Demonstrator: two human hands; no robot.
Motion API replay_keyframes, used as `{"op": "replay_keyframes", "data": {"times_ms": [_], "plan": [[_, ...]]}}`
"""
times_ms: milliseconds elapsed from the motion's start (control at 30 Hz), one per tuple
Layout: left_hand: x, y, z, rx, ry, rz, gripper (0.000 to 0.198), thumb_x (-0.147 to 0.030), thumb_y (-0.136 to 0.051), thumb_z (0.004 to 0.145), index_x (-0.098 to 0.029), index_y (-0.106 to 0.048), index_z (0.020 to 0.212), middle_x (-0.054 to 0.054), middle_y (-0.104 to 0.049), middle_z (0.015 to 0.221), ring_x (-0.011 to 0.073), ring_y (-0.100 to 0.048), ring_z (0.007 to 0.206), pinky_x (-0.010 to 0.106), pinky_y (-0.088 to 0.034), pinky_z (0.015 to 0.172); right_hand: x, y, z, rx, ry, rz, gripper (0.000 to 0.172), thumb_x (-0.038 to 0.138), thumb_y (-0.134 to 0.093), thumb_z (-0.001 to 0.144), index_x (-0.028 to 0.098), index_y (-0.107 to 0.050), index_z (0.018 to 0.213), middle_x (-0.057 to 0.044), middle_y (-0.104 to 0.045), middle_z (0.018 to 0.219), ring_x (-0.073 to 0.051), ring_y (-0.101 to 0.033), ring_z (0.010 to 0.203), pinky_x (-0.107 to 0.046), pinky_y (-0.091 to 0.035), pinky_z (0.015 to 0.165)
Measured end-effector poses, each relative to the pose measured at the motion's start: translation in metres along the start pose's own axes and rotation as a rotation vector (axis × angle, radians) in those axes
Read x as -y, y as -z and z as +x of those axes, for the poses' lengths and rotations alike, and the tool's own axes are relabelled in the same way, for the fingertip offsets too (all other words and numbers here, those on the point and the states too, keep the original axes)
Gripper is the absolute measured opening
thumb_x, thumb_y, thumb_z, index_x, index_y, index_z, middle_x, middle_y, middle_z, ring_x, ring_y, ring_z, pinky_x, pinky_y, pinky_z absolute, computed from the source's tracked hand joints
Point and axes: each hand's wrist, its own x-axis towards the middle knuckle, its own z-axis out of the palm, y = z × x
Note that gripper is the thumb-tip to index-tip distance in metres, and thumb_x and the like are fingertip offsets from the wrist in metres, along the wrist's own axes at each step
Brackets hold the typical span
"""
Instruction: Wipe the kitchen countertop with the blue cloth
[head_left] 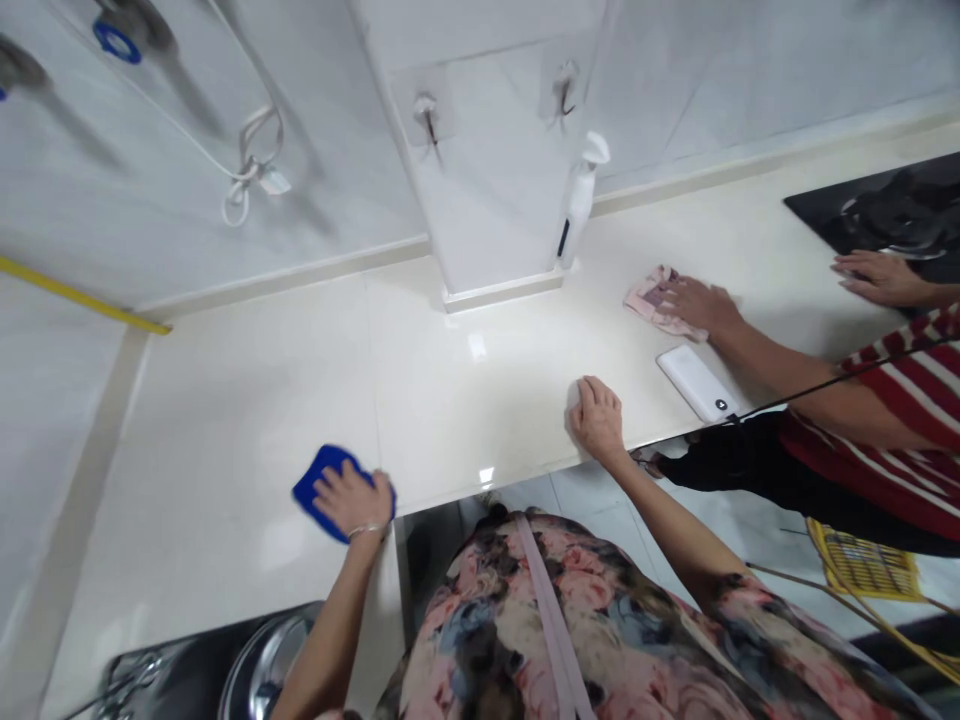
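Observation:
My left hand (349, 497) presses flat on a blue cloth (319, 480) on the cream countertop (247, 420), near its front edge. Its fingers lie spread over the cloth. My right hand (598, 418) rests further right on the counter, fingers curled over a small white cloth (573, 397) that barely shows beneath them.
Another person in a red striped shirt stands at the right; one of their hands (697, 305) lies on a pink cloth (649, 298), the other (877, 276) beside a black hob (885, 210). A white power bank (696, 382) and a white spray bottle (579, 200) are on the counter. A sink (225, 670) lies bottom left.

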Motion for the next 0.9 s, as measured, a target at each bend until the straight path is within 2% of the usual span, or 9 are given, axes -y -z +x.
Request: {"op": "replay_keyframes", "data": {"times_ms": [133, 300, 400, 467, 567, 633, 767, 833, 900], "plan": [[-0.084, -0.014, -0.022, 0.081, -0.381, -0.031, 0.074, -0.037, -0.049, 0.096, -0.001, -0.044, 0.159, 0.029, -0.026, 0.174, 0.0478, -0.013, 0.164, 0.067, -0.011, 0.132, -0.001, 0.002, 0.0, 0.0, -0.009, -0.011, 0.055, 0.022, -0.046, 0.096, 0.011, -0.054, 0.15, -0.021, -0.054, 0.154, -0.036, -0.047, 0.141, -0.051, -0.037, 0.117], [-0.193, -0.029, -0.057, 0.198, -0.798, -0.23, 0.075, -0.038, -0.058, 0.093, -0.009, -0.047, 0.161, 0.023, -0.027, 0.176, 0.0474, -0.01, 0.165, 0.069, -0.005, 0.133, -0.001, 0.004, -0.001, -0.044, -0.022, -0.014, 0.051, 0.022, -0.047, 0.096, 0.013, -0.059, 0.144, -0.019, -0.059, 0.15, -0.032, -0.052, 0.139, -0.048, -0.04, 0.117], [-0.231, -0.03, -0.07, 0.256, -1.001, -0.294, 0.077, -0.039, -0.06, 0.093, -0.006, -0.046, 0.161, 0.024, -0.025, 0.176, 0.0465, -0.01, 0.165, 0.068, -0.007, 0.134, -0.001, 0.004, 0.0, -0.062, -0.014, -0.014, 0.05, 0.022, -0.048, 0.095, 0.013, -0.06, 0.143, -0.019, -0.061, 0.148, -0.031, -0.054, 0.138, -0.048, -0.042, 0.116], [-0.237, -0.028, -0.067, 0.309, -1.12, -0.332, 0.077, -0.045, -0.059, 0.096, -0.006, -0.047, 0.16, 0.026, -0.025, 0.176, 0.0453, -0.012, 0.165, 0.067, -0.01, 0.134, -0.002, 0.003, 0.001, -0.068, -0.011, -0.02, 0.051, 0.022, -0.049, 0.094, 0.014, -0.06, 0.143, -0.019, -0.061, 0.147, -0.031, -0.055, 0.137, -0.049, -0.044, 0.115], [-0.22, -0.023, -0.034, 0.437, -1.262, -0.43, 0.065, -0.049, -0.049, 0.103, -0.014, -0.053, 0.158, 0.02, -0.036, 0.173, 0.036, -0.025, 0.164, 0.059, -0.02, 0.134, -0.006, 0.001, 0.001, -0.083, -0.008, -0.014, 0.05, 0.022, -0.046, 0.093, 0.014, -0.061, 0.14, -0.02, -0.062, 0.145, -0.032, -0.057, 0.135, -0.052, -0.047, 0.115], [-0.193, -0.02, 0.007, 0.461, -1.225, -0.499, 0.057, -0.044, -0.04, 0.107, -0.02, -0.055, 0.157, 0.014, -0.045, 0.17, 0.0276, -0.034, 0.161, 0.051, -0.027, 0.133, -0.008, 0.001, 0.0, -0.092, -0.01, 0.027, 0.049, 0.024, -0.042, 0.095, 0.013, -0.06, 0.139, -0.021, -0.061, 0.143, -0.032, -0.058, 0.134, -0.053, -0.048, 0.115], [-0.107, -0.014, 0.111, 0.241, -0.795, -0.451, 0.058, -0.037, -0.045, 0.104, -0.011, -0.054, 0.155, 0.02, -0.039, 0.171, 0.0336, -0.026, 0.164, 0.057, -0.016, 0.135, 0.016, 0.003, 0.001, -0.124, -0.025, 0.101, 0.06, 0.037, -0.042, 0.1, 0.01, -0.042, 0.154, -0.026, -0.053, 0.15, -0.036, -0.05, 0.142, -0.057, -0.048, 0.116], [-0.056, -0.011, 0.156, 0.125, -0.548, -0.409, 0.065, -0.038, -0.048, 0.102, -0.005, -0.048, 0.159, 0.024, -0.028, 0.175, 0.0402, -0.012, 0.166, 0.064, -0.009, 0.134, 0.048, -0.002, 0.005, -0.113, 0.045, 0.09, 0.068, 0.043, -0.044, 0.102, 0.011, -0.032, 0.161, -0.027, -0.044, 0.16, -0.038, -0.041, 0.151, -0.061, -0.043, 0.12], [-0.011, -0.008, 0.187, 0.055, -0.347, -0.407, 0.071, -0.04, -0.047, 0.103, -0.003, -0.04, 0.163, 0.026, -0.017, 0.178, 0.0434, -0.001, 0.166, 0.069, -0.003, 0.132, 0.089, -0.012, 0.008, -0.053, 0.124, 0.038, 0.067, 0.043, -0.043, 0.103, 0.014, -0.033, 0.163, -0.024, -0.04, 0.165, -0.04, -0.034, 0.155, -0.066, -0.038, 0.122]]}}
